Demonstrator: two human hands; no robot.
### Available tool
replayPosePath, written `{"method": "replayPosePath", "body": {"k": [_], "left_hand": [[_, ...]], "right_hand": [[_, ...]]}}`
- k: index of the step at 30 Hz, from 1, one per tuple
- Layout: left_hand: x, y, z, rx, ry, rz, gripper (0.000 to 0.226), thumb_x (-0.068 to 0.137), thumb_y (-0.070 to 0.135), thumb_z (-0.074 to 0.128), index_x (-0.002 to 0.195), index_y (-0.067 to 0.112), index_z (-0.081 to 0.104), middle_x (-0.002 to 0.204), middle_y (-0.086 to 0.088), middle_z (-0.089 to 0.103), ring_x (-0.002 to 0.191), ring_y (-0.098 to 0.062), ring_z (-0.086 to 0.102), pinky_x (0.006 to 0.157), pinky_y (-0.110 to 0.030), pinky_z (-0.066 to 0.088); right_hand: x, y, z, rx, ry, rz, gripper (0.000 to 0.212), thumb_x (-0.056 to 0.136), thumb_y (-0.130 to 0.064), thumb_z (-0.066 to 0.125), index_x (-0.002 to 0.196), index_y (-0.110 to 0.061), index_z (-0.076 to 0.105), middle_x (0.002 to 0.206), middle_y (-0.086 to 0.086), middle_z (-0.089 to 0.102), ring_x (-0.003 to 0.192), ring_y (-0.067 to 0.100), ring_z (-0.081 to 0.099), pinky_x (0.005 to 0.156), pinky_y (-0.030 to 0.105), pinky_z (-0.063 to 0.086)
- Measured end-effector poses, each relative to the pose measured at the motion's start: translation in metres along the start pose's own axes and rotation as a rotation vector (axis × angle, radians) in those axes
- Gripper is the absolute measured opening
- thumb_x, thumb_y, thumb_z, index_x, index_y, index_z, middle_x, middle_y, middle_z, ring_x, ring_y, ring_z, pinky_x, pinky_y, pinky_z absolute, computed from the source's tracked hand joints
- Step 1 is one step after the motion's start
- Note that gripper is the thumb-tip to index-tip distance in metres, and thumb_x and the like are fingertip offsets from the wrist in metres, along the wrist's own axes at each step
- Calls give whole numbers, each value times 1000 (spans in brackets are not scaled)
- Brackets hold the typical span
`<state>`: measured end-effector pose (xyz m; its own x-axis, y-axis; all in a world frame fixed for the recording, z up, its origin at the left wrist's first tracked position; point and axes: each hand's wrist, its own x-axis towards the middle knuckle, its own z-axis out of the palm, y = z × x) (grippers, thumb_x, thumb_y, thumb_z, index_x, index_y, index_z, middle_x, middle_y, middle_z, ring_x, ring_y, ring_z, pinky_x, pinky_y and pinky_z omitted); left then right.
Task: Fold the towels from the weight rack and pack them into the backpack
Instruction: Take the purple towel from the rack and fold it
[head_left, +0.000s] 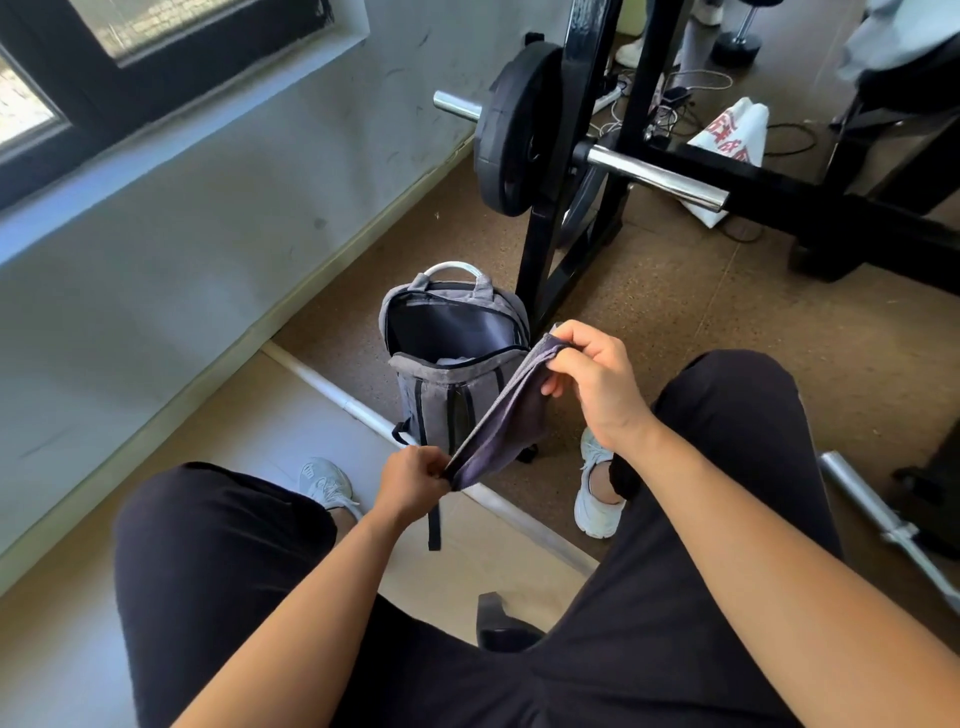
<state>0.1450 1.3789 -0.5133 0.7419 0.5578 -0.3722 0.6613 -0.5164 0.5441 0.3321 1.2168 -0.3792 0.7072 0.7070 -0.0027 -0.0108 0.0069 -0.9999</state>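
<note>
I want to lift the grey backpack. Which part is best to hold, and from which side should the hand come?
Probably the pale loop handle, taken from above. The backpack stands upright with its mouth open, and the handle arches free at the far rim. The left hand and right hand both pinch the towel, so one must release first.

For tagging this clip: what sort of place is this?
Likely a gym: a black round weight plate on a chrome barbell, a black steel rack, and a chrome bar lying on the brown floor.
</note>
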Motion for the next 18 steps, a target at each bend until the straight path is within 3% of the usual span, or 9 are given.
{"method": "replayPosePath", "body": {"k": [2, 5, 10, 15, 18], "left_hand": [[0, -2, 2, -19, -44, -6, 14, 74, 17, 81, 79, 29, 77, 71, 9, 68, 72, -16, 62, 55, -22, 37], [-1, -4, 5, -30, -72, -4, 17, 74, 29, 84, 87, 33, 75, 80, 15, 71, 79, -10, 67, 60, -21, 44], [-6, 7, 10, -154, -114, 146, 49, 73, 36, 80, 118, 37, 61, 104, 20, 68, 93, -2, 64, 81, -27, 54], [-4, 19, 16, -61, 27, 207, 16, 78, 31, 70, 86, 24, 58, 80, 4, 66, 77, -21, 62, 66, -40, 50], [-2, 15, 10, -35, 93, 160, 31, 83, 30, 78, 73, 30, 49, 70, 11, 57, 68, -15, 54, 58, -32, 36]], "right_hand": [[2, 0, -2, 13, 30, -4, 12, 80, -11, 53, 75, -13, 64, 67, 6, 61, 62, 22, 56, 58, 32, 45], [2, -1, -3, 43, 37, -5, 12, 79, -11, 53, 75, -13, 65, 69, 6, 61, 64, 23, 56, 60, 35, 46], [2, -5, -2, 140, 7, 8, 18, 80, -6, 51, 74, -14, 65, 68, 7, 62, 64, 22, 58, 62, 33, 47], [1, -6, -3, 188, -8, 11, 22, 82, -4, 49, 75, -16, 67, 69, 9, 63, 64, 23, 60, 60, 31, 49], [4, -4, -8, 128, 66, 0, 17, 82, -7, 51, 77, -14, 66, 69, 8, 64, 64, 22, 59, 59, 31, 48]]}}
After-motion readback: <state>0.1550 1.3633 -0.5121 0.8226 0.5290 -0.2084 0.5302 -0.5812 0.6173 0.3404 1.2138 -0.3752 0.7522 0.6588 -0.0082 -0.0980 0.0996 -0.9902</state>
